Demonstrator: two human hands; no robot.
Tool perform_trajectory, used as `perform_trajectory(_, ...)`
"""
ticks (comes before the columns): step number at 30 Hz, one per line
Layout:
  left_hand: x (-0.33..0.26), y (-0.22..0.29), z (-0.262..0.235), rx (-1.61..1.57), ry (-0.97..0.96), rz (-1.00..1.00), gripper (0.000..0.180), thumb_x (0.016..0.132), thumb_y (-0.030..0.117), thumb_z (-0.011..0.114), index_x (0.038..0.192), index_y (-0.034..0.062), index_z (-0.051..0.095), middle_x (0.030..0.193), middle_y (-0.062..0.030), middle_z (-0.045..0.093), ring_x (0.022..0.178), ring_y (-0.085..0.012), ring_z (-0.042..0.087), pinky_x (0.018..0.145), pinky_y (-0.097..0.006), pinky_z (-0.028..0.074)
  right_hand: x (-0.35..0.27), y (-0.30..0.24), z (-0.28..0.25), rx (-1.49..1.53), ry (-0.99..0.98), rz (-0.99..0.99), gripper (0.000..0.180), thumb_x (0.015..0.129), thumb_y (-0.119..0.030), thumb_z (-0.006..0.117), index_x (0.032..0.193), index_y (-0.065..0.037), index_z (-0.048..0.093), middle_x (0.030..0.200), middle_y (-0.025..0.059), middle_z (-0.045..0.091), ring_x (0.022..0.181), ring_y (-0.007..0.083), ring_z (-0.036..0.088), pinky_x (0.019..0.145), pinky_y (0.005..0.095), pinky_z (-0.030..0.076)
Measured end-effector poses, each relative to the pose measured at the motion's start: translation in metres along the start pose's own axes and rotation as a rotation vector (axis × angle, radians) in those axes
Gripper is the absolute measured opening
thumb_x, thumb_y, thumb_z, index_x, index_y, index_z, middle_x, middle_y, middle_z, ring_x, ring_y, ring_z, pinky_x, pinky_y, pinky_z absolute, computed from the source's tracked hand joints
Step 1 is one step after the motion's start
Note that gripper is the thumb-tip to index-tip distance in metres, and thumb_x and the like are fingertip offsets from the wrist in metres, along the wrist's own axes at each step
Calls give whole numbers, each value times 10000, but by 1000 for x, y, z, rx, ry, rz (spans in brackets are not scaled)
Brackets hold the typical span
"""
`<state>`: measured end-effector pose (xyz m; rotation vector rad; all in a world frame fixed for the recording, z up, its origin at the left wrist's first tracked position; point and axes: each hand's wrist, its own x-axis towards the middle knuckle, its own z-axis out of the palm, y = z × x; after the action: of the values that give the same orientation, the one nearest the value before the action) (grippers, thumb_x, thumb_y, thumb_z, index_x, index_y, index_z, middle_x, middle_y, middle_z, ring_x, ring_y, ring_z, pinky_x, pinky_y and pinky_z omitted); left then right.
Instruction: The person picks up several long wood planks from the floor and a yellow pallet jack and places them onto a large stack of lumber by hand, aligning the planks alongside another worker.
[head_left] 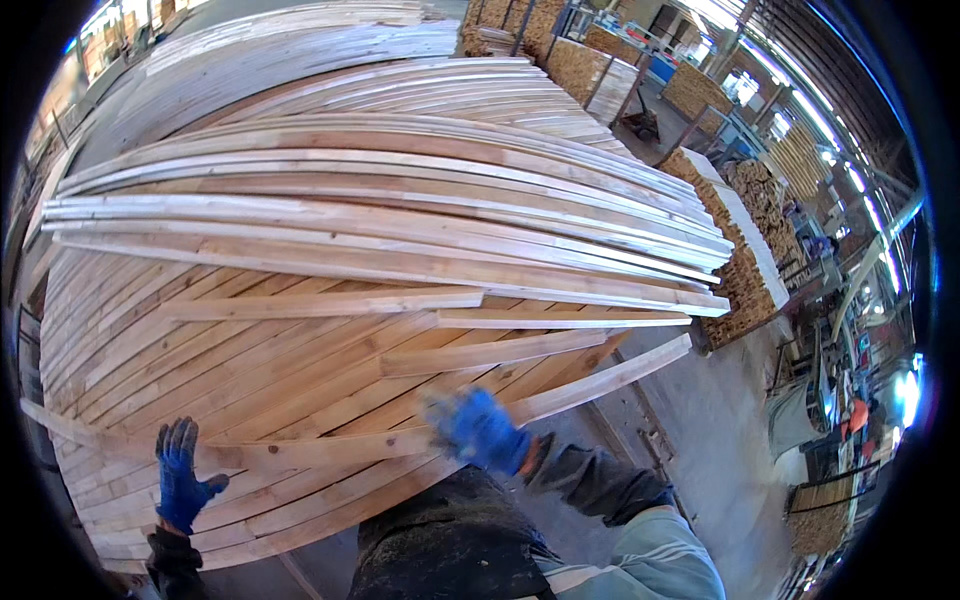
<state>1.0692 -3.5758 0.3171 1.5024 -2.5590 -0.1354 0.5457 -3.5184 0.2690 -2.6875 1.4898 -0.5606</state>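
Observation:
My left hand, in a blue glove, has its fingers stretched out and thumb apart at the near edge of a long, narrow wooden board. Whether it touches the board I cannot tell. Over the same board, right of its middle, is my right hand in a matching glove; motion smears its fingers, so its grip is unclear. The board runs crosswise in front of me above a layer of slanting boards. Beyond it lie shorter pieces: one board at left, another at right, and a third nearer me.
Long boards lie side by side across the far part of the pile, with more lumber behind. Stacked wood stands to the right, beside the concrete floor. A grey bin is farther right.

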Motion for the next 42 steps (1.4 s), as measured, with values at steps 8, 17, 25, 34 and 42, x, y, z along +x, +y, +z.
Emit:
perform_trajectory(8, 62, 125, 14, -130, -18, 87, 863, 689, 299, 799, 1430, 52, 434, 1460, -155, 458, 1372, -404, 365, 1160, -544, 234, -99, 214, -64, -297, -73, 449, 527, 874, -413, 647, 1294, -99, 596, 1280, 153, 593, 1128, 342, 562, 960, 489, 427)
perform_trajectory(17, 87, 190, 66, -96, -113, 232, 793, 709, 463, 797, 1310, 24, 525, 1306, -194, 557, 1239, -392, 488, 1124, -550, 286, -99, 270, -59, -162, -273, 261, 484, 863, -402, 635, 1262, -129, 608, 1097, 145, 633, 1045, 336, 589, 917, 501, 435)
perform_trajectory(25, 87, 184, 70, -98, -98, 176, 627, 703, 402, 797, 1212, 83, 621, 1119, -145, 626, 1119, -345, 556, 1089, -510, 344, -115, 227, -107, -51, -29, 43, 535, 853, -354, 695, 1331, -144, 583, 1052, 125, 562, 986, 337, 522, 862, 488, 415)
perform_trajectory(34, 84, 178, 86, -92, -62, 196, 588, 717, 432, 790, 1187, 114, 636, 1110, -110, 648, 1106, -315, 575, 1095, -508, 346, -154, 156, -126, -102, -232, 96, 556, 780, -265, 732, 1314, -163, 613, 1030, 78, 512, 983, 284, 493, 865, 452, 385)
perform_trajectory(42, 85, 177, 85, -107, -69, 200, 587, 716, 429, 799, 1180, 109, 637, 1105, -111, 650, 1108, -325, 579, 1094, -509, 351, -155, 136, -113, -96, -214, 101, 578, 749, -310, 753, 1294, -169, 623, 1036, 76, 507, 980, 282, 490, 897, 477, 386)
